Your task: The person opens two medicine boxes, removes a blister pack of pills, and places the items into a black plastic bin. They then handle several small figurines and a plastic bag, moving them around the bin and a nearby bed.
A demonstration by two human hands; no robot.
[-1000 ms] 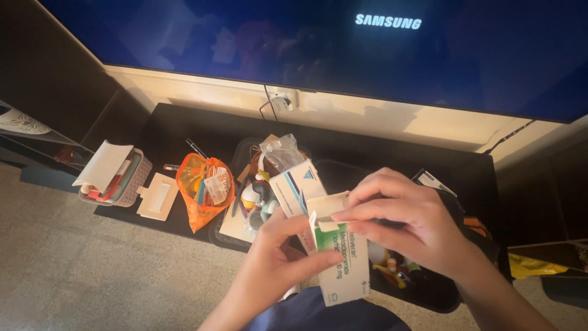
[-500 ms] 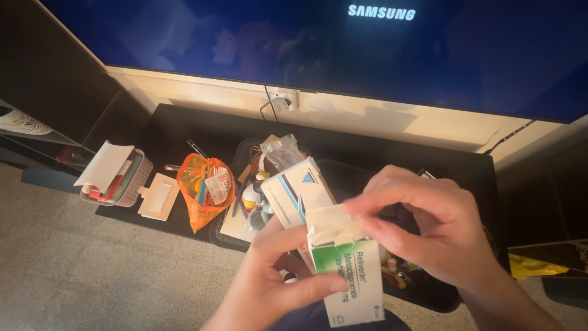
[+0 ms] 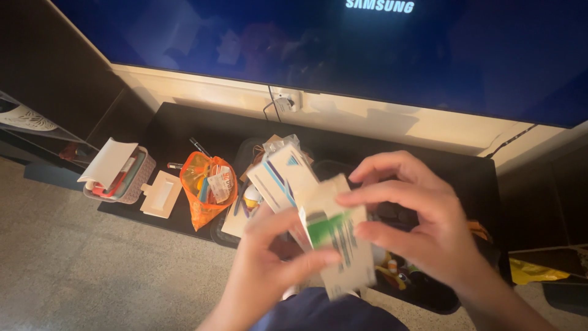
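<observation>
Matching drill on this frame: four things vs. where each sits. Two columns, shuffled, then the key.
Things:
1. green and white carton
2. orange bag
3. white lid
4. small basket

Places:
A. far left on the low black shelf, folded paper on top
B. flat on the shelf between basket and bag
C. held between left hand and right hand
D. on the shelf, just left of the cluttered tray

Pairs: 1-C, 2-D, 3-B, 4-A

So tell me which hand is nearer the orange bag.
Left. The left hand is just right of the orange bag; the right hand is farther right, beyond the boxes.
</observation>
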